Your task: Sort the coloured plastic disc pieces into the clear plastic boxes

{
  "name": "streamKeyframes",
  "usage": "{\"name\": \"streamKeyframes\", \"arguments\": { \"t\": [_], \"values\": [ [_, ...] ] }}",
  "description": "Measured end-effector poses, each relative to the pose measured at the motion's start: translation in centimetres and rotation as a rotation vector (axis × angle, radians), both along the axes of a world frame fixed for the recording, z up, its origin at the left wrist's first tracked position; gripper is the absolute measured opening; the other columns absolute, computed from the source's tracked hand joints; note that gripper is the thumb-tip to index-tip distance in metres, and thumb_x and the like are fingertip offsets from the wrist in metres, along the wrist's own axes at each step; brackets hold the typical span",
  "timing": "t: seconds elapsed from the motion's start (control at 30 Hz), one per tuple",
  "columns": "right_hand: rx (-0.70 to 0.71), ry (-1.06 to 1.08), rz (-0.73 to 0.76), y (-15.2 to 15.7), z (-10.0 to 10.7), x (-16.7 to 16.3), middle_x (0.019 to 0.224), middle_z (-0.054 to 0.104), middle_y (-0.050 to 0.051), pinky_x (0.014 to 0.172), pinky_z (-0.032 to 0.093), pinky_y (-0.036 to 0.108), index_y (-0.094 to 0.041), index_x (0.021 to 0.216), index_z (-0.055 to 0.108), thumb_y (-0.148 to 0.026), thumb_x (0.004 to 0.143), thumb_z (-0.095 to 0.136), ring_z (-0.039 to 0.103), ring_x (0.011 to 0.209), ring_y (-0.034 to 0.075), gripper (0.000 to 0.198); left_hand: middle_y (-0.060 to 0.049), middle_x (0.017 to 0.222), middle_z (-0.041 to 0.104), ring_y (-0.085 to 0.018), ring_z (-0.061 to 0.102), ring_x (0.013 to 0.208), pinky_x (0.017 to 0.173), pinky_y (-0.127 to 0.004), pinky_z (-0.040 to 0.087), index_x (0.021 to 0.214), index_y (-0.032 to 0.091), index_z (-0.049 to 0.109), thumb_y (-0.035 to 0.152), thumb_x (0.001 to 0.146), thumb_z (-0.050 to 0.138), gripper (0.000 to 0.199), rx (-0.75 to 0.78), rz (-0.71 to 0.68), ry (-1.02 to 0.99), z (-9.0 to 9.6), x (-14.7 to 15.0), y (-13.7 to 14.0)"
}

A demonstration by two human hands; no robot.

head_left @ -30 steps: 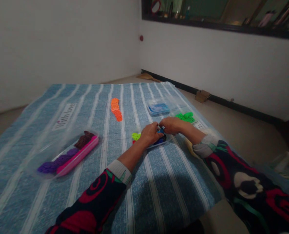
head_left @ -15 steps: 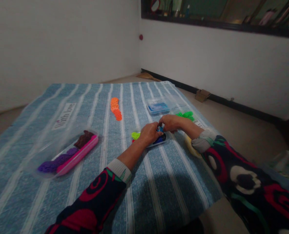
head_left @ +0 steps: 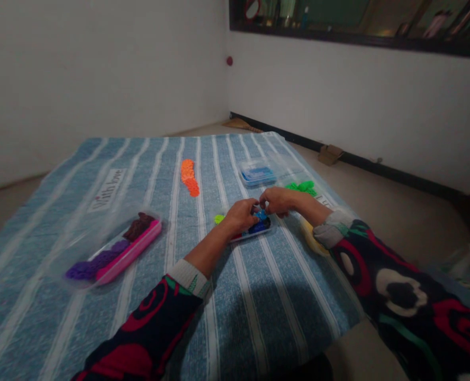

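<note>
Both hands are over a small clear tray [head_left: 241,238] of coloured pieces near the middle of the cloth. My left hand [head_left: 238,216] reaches in from the left, its fingers bent in a pinch above the tray. My right hand [head_left: 278,201] meets it from the right, fingertips curled together. Anything in the fingertips is too small or hidden to make out. Light-blue pieces [head_left: 262,215] and dark-blue pieces [head_left: 258,227] lie beneath the fingers. Yellow-green pieces [head_left: 218,218] show at the tray's left end, and my left hand covers part of the tray.
Orange pieces [head_left: 190,178] lie in a curved strip on the striped cloth [head_left: 147,317]. At left stands a clear box [head_left: 76,254] with purple, brown and pink contents. A blue-filled box [head_left: 258,173], green pieces [head_left: 301,187] and a yellow item [head_left: 313,238] are at right.
My left hand has shifted slightly left, and its thumb and finger show a little more gap. More of the light-blue pieces is visible. My right hand stays nearly in place.
</note>
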State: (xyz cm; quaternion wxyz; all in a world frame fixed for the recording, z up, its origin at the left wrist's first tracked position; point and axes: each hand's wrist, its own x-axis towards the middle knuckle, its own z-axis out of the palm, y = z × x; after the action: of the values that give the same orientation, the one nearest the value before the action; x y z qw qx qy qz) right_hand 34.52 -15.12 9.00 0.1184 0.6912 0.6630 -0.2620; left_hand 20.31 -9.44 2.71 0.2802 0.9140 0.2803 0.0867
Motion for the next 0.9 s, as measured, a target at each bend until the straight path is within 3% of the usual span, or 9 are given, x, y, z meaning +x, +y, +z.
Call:
{"name": "streamKeyframes", "arguments": {
  "t": [0.2, 0.43, 0.9],
  "values": [
    [-0.003, 0.010, 0.011, 0.03, -0.25, 0.23, 0.064, 0.070, 0.006, 0.052, 0.046, 0.021, -0.013, 0.114, 0.064, -0.020, 0.081, 0.058, 0.062, 0.048, 0.014, 0.034, -0.004, 0.101, 0.073, -0.019, 0.066, 0.097, 0.082, -0.025, 0.049, 0.114, 0.018, 0.060, 0.014, 0.072, 0.062, 0.043, 0.052, 0.012, 0.051, 0.02, 0.25, -0.21],
    [0.043, -0.026, 0.048, 0.08, -0.48, 0.21, 0.060, 0.068, 0.006, 0.051, 0.044, 0.022, -0.013, 0.107, 0.067, -0.042, 0.082, 0.059, 0.063, 0.049, 0.016, 0.039, -0.006, 0.103, 0.072, -0.020, 0.066, 0.097, 0.079, -0.025, 0.049, 0.116, 0.017, 0.060, 0.020, 0.075, 0.061, 0.041, 0.081, -0.013, 0.004, -0.04, 0.20, -0.26],
    [0.097, -0.137, -0.003, -0.01, -0.46, -0.70, 0.066, 0.071, 0.006, 0.058, 0.046, 0.024, -0.018, 0.104, 0.068, -0.046, 0.086, 0.051, 0.065, 0.052, 0.016, 0.038, -0.003, 0.090, 0.073, -0.018, 0.066, 0.085, 0.075, -0.026, 0.049, 0.115, 0.016, 0.059, 0.013, 0.070, 0.058, 0.045, 0.068, -0.003, -0.016, 0.15, 0.21, -0.32]
  ]
}}
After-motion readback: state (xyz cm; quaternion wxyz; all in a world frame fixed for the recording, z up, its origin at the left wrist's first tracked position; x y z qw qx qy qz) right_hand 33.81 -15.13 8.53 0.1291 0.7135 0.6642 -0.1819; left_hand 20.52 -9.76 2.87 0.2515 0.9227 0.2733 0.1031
